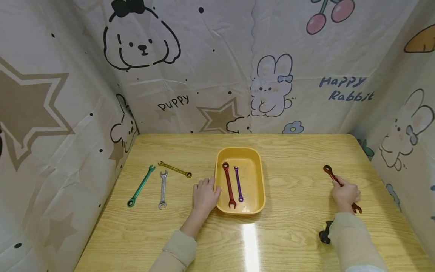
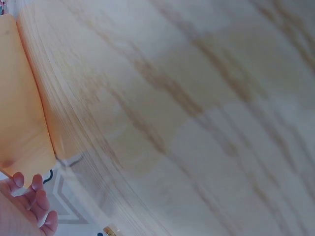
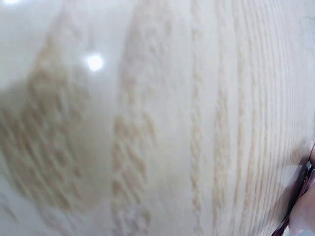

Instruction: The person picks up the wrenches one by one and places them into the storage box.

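In the head view my right hand (image 1: 345, 193) grips a dark red combination wrench (image 1: 328, 170) by its middle, low over the right side of the table. Its ring end points away from me and its open end shows below the hand. A sliver of that wrench (image 3: 295, 196) and part of the fingers appear at the right wrist view's edge. My left hand (image 1: 205, 194) rests beside the yellow tray (image 1: 262, 189), fingers relaxed and thumb at its left rim. Inside the tray lie a red wrench (image 1: 229, 186) and a smaller purple wrench (image 1: 239, 184).
Left of the tray, a green wrench (image 1: 141, 187), a silver open-ended wrench (image 1: 163, 190) and a gold wrench (image 1: 175, 169) lie on the wooden table (image 1: 292, 226). Printed cloth (image 1: 210, 45) hangs around the table's back and sides. A black device (image 1: 325, 232) sits at my right wrist.
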`<action>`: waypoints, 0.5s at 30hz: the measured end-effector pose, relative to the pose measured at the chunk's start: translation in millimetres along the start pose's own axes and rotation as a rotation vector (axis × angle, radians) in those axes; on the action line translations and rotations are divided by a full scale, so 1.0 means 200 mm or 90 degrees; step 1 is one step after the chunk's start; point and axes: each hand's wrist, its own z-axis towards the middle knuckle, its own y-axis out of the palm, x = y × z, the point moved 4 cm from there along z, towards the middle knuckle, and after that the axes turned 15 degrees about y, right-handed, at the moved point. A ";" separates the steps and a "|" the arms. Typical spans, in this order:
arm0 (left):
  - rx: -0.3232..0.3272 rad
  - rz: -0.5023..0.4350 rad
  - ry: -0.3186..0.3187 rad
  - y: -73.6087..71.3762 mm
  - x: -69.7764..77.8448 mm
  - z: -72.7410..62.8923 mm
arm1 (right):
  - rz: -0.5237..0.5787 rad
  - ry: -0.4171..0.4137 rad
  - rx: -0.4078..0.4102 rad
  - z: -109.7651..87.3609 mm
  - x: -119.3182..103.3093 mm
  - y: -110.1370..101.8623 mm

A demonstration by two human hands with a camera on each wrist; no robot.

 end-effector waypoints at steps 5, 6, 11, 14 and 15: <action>0.002 -0.005 0.002 0.00 0.00 0.00 | -0.013 0.000 0.008 -0.01 -0.01 0.00; 0.001 -0.006 0.002 0.00 0.00 0.00 | -0.017 0.000 0.011 -0.02 -0.02 0.00; -0.001 -0.009 -0.001 0.00 0.00 0.00 | -0.049 0.001 0.012 -0.03 -0.03 0.00; 0.000 -0.008 -0.001 0.00 0.00 0.00 | -0.066 0.001 0.008 -0.04 -0.04 0.00; 0.000 -0.007 -0.001 0.00 0.00 0.00 | -0.071 -0.001 0.008 -0.05 -0.04 0.00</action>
